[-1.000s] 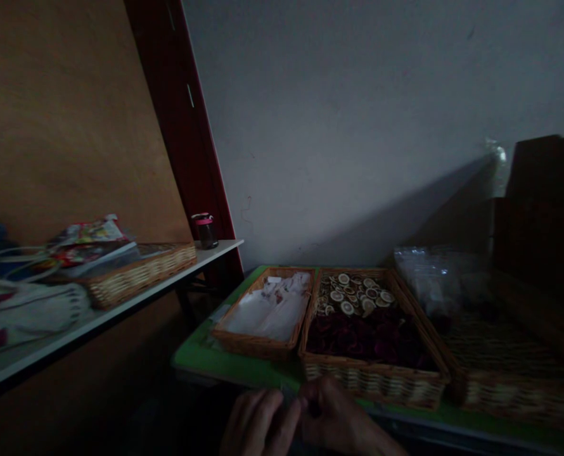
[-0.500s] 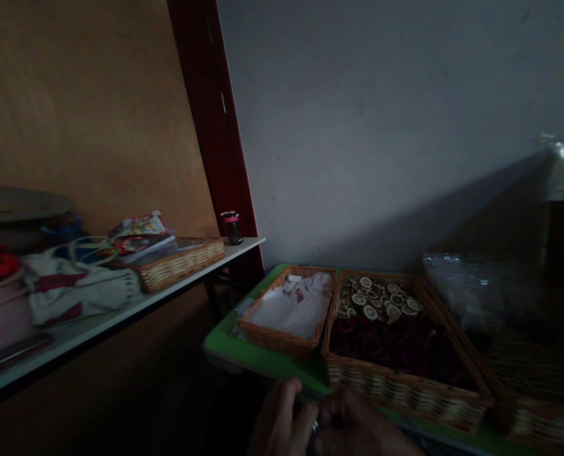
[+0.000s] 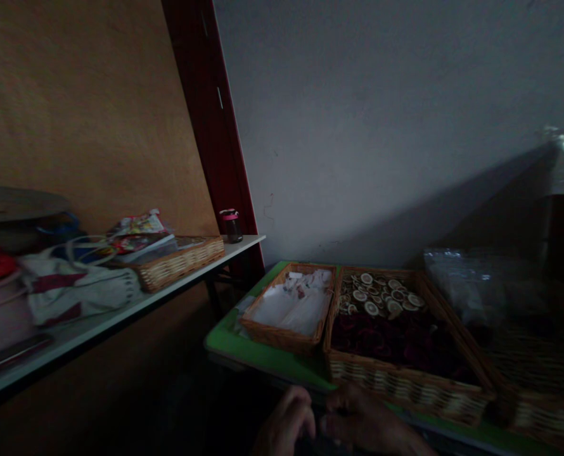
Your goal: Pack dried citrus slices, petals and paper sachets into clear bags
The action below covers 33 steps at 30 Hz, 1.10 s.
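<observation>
Facing dim grey wall [image 3: 358, 139] behind green bench [image 3: 248, 348]. Have left grip [image 3: 286, 423] and right grip [image 3: 359, 418] curled, close together, near front of wicker basket [image 3: 405, 383] with pale slices [image 3: 371, 308] and dark purple pieces [image 3: 400, 342], on bench. Cannot tell whether holding anything.

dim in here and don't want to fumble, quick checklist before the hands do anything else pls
1. Both hands visible: ok; bare left hand and bare right hand are at the bottom edge.
2. Anything held is identifiable: cannot tell; too dark between them.
3. Large rectangular brown wicker basket upright on the green table: ok.
4. Pale round slices and dark purple pieces inside that basket: ok.
5. Clear plastic bags individually distinguishable: not ok; blurred together.
6. Good light on the hands: not ok; heavily shadowed.
</observation>
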Motion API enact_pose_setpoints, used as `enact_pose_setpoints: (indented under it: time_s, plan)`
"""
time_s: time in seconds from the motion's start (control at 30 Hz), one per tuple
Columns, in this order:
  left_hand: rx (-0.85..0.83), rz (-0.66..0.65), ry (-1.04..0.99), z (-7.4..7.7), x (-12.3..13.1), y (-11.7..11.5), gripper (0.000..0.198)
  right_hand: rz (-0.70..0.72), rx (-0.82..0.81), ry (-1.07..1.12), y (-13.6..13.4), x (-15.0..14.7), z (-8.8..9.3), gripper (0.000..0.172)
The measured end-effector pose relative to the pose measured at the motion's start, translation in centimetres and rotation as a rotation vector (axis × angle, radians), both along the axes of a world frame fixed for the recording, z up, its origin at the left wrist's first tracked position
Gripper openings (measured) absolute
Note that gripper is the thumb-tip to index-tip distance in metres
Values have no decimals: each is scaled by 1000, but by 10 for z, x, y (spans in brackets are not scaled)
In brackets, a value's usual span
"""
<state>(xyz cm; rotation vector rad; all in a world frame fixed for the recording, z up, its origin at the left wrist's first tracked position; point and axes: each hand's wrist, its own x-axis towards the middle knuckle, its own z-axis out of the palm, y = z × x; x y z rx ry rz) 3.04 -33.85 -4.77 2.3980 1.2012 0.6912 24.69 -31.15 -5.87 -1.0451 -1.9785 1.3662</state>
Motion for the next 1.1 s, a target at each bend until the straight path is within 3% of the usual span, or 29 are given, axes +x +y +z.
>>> enact_pose_setpoints:
  time_s: [0.13, 0.27, 0.33, 0.4, 0.47, 0.53, 0.8, 0.87, 0.97, 1.0, 1.1]
  plan:
    - [-105, 24, 8, 1, 7, 2, 28, -82, 166, -173, 2, 0, 2, 29]
    - [-173, 92, -35, 18, 14, 0, 21, -224, 347, -147, -4, 7, 16, 4]
    - [-193, 151, -74, 29, 14, 1, 14, -227, 459, 1, -12, 16, 31, 10]
    - [-207, 182, -95, 39, 12, 3, 8, -99, 515, 134, -22, 27, 50, 21]
    - [-218, 178, -113, 46, 10, 7, 5, 42, 511, 152, -30, 36, 66, 32]
    - [-233, 155, -133, 50, 8, 11, 5, 78, 504, 77, -35, 43, 74, 46]
    - [-214, -74, -266, 60, 7, 20, 10, 233, 430, -60, -22, 59, 57, 61]
    - [-193, -94, -328, 59, 7, 22, 13, 255, 431, -38, -21, 60, 55, 59]
    - [-177, -77, -424, 45, 8, 26, 19, 163, 425, -41, -23, 56, 53, 47]
    - [-194, -67, -455, 38, 9, 27, 30, 122, 418, -42, -24, 53, 52, 41]
    - [-228, -100, -576, 14, 13, 28, 85, 39, 433, -21, -27, 46, 50, 31]
